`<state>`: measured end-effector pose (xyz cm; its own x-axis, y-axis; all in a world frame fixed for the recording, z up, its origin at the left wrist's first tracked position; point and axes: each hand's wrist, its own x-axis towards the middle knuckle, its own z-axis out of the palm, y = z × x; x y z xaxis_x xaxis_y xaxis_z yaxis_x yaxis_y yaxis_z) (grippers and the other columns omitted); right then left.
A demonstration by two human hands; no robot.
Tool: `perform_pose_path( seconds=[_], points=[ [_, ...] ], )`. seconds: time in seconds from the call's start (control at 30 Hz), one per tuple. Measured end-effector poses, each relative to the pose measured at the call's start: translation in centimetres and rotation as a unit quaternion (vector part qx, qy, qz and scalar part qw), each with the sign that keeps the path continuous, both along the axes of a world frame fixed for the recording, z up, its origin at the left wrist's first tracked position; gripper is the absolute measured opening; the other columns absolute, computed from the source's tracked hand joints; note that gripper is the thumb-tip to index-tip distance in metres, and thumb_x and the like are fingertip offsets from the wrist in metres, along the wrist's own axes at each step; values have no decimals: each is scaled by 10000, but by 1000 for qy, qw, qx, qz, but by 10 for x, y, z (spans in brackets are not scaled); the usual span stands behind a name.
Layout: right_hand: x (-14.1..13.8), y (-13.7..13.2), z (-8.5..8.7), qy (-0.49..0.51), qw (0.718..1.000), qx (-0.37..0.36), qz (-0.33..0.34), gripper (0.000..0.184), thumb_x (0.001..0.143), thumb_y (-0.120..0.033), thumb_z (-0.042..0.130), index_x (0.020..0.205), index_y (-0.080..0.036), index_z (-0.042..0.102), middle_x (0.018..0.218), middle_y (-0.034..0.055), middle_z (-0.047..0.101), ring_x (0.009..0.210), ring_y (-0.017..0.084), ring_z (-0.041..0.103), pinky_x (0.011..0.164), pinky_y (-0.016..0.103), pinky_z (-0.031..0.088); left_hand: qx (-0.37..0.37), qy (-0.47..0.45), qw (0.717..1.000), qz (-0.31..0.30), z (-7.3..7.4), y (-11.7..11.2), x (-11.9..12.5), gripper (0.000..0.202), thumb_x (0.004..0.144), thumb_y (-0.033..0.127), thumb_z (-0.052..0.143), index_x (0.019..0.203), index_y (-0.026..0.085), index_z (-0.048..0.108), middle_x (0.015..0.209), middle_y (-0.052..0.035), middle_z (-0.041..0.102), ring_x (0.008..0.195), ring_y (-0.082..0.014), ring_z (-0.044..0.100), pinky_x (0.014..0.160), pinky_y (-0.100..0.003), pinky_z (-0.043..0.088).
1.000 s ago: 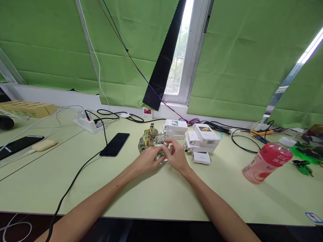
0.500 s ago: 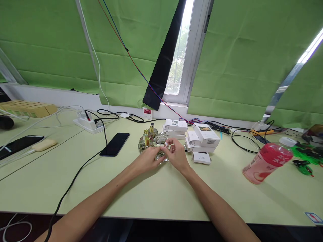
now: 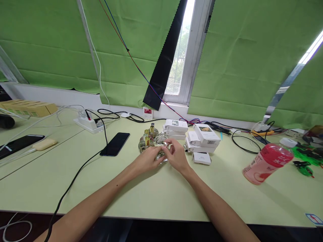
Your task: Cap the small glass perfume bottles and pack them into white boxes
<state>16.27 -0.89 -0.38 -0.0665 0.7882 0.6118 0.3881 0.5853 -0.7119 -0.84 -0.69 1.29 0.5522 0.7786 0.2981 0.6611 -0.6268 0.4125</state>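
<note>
Both of my hands meet over a small clear glass bottle on the table, and the fingers partly cover it. My left hand is closed around its left side. At its top, my right hand pinches a silver cap between thumb and fingers. Just behind and to the left stand several squat glass bottles, some with gold tops. Another clear glass bottle is directly behind my fingers. They look like perfume bottles.
White boxes are stacked right of my hands, with more white boxes behind. A black phone lies to the left beside a black cable. A pink drink bottle leans at the right. A power strip sits further back.
The view has shifted very slightly. My hands keep the same hold on the glass bottle and its cap, with hardly any finger movement.
</note>
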Motion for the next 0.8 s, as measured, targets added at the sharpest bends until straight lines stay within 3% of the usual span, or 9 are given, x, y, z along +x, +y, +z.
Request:
perform_pose_path(
  seconds=[0.2, 0.43, 0.8],
  points=[
    [0, -1, 2, 18, 1000, -19, 4, 189, 888, -369, 634, 956, -197, 594, 854, 0, 634, 513, 100, 454, 557, 274, 396, 1, 5, 1000, 2, 0, 0, 0, 225, 967, 372, 501, 909, 185, 613, 723, -28, 670, 593, -182, 576, 570, -285, 337],
    [0, -5, 2, -4, 1000, 1, 5, 230, 908, -331, 579, 1073, -177, 626, 866, 17, 659, 524, 110, 481, 580, 279, 416, -7, -6, 1000, -6, 2, -1, 0, 221, 965, 338, 489, 941, 180, 641, 739, -28, 676, 599, -178, 582, 582, -284, 354],
    [0, -1, 3, 20, 999, -30, 7, 201, 881, -382, 646, 916, -210, 549, 808, -14, 626, 512, 98, 448, 528, 256, 370, -2, -8, 1000, 6, -1, 0, -1, 223, 946, 387, 530, 868, 194, 610, 651, -7, 617, 574, -179, 552, 557, -285, 336]
  ],
)
